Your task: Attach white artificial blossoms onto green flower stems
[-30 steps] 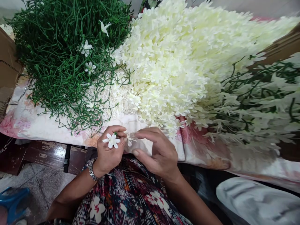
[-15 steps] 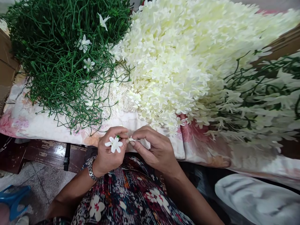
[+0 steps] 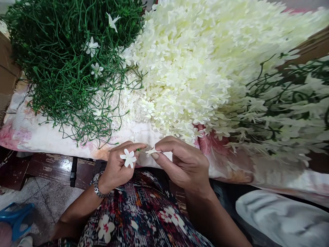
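My left hand [image 3: 122,166] is closed around a green artificial flower stem [image 3: 138,149], whose tip shows past the fingers. A white artificial flower [image 3: 128,158] stands out at the front of this hand. Thumb and index finger of my right hand [image 3: 186,163] pinch a small white artificial flower [image 3: 152,151], held just right of the green tip with a small gap between. Most of the stem is hidden inside my left hand. Both hands are above the near edge of the table, in front of my lap.
A heap of green plastic stems [image 3: 72,65] fills the back left, with white stamen pieces [image 3: 123,109] beside it. Loose white petals [image 3: 190,72] are piled at the centre. Finished-looking flower stems [image 3: 282,106] lie at right. A floral cloth [image 3: 51,133] covers the table.
My right hand has moved right, away from my left hand, with the small white flower in its pinch. The left index finger has straightened and the green tip shows more.
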`<action>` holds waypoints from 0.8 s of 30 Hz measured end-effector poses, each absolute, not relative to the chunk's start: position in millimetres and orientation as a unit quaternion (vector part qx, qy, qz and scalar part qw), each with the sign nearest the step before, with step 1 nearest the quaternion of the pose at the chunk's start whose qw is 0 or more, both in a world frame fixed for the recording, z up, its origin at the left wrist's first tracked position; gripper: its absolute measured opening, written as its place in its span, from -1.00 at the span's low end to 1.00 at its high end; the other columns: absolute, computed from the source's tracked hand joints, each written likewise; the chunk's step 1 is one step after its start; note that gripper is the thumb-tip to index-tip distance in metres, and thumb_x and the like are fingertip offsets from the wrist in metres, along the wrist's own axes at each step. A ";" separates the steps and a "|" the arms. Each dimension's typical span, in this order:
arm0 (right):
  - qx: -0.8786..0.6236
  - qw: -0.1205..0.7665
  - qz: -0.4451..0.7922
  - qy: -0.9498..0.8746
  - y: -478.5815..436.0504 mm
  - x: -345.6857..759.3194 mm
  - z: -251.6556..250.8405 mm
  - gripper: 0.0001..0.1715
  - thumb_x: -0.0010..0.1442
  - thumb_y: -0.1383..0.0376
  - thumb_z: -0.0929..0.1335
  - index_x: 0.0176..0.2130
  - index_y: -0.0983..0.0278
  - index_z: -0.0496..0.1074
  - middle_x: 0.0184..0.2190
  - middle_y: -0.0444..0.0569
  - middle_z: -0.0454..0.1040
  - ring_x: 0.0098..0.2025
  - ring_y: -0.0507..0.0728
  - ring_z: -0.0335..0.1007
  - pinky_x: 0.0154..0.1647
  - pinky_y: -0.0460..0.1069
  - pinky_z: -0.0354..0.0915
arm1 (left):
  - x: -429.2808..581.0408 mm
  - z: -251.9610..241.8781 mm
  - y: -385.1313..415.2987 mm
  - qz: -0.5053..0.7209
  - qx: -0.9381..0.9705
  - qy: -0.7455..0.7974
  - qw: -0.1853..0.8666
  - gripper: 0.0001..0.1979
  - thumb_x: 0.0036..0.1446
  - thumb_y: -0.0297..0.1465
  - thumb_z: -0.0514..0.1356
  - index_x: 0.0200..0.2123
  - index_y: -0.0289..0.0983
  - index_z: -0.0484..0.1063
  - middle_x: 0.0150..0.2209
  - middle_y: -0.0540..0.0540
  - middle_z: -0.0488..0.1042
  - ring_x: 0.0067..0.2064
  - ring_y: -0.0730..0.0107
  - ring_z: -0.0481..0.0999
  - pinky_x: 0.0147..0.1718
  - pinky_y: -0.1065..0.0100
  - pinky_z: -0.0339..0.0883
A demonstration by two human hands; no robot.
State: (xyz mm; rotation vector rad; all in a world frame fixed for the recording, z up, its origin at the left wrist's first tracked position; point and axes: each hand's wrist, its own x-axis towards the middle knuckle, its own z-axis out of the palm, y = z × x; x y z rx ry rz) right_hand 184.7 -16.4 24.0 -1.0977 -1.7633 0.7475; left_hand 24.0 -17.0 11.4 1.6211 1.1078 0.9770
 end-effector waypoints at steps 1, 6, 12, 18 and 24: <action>-0.437 0.448 0.298 -0.721 -15.7 184.9 27.2 -0.82 -0.04 0.53 0.31 -0.38 0.30 0.31 -0.50 -0.13 0.32 -0.45 -0.05 0.25 -0.46 -0.11 0.19 | 23.6 11.1 -17.5 0.394 0.669 0.443 0.449 -0.72 0.01 -0.57 0.03 -0.20 -0.26 0.39 -0.42 -0.05 0.41 -0.41 0.49 0.36 -0.44 0.42 0.24; -0.420 0.378 0.254 -0.785 -11.9 187.3 38.0 -0.83 -0.03 0.52 0.30 -0.35 0.33 0.33 -0.46 -0.07 0.35 -0.40 -0.03 0.27 -0.40 -0.11 0.25 | 20.5 8.5 -19.2 0.388 0.720 0.416 0.398 -0.59 -0.12 -0.66 0.01 -0.17 -0.29 0.37 -0.37 -0.07 0.42 -0.38 0.47 0.37 -0.41 0.43 0.25; -0.413 0.305 0.182 -0.839 -11.6 190.5 40.0 -0.87 0.03 0.46 0.27 -0.33 0.31 0.32 -0.45 -0.04 0.37 -0.38 0.00 0.27 -0.38 -0.08 0.27 | 19.6 8.8 -18.2 0.341 0.788 0.427 0.284 -0.58 -0.20 -0.63 -0.02 -0.21 -0.33 0.38 -0.43 -0.09 0.41 -0.40 0.41 0.36 -0.43 0.39 0.26; -0.400 0.272 0.117 -0.867 -13.8 190.6 36.0 -0.88 0.02 0.45 0.27 -0.34 0.30 0.29 -0.45 -0.02 0.36 -0.37 0.05 0.25 -0.35 -0.01 0.27 | 18.9 9.9 -17.3 0.298 0.807 0.431 0.272 -0.56 -0.23 -0.61 -0.06 -0.21 -0.34 0.36 -0.41 -0.12 0.41 -0.39 0.36 0.36 -0.41 0.35 0.26; -0.396 0.293 0.131 -0.860 -13.8 188.8 28.0 -0.85 0.00 0.48 0.27 -0.33 0.32 0.28 -0.45 -0.01 0.35 -0.37 0.05 0.25 -0.36 -0.03 0.27 | 20.0 4.3 -15.2 0.337 0.763 0.427 0.349 -0.66 -0.24 -0.64 -0.05 -0.35 -0.32 0.34 -0.52 -0.04 0.32 -0.48 0.45 0.28 -0.47 0.42 0.19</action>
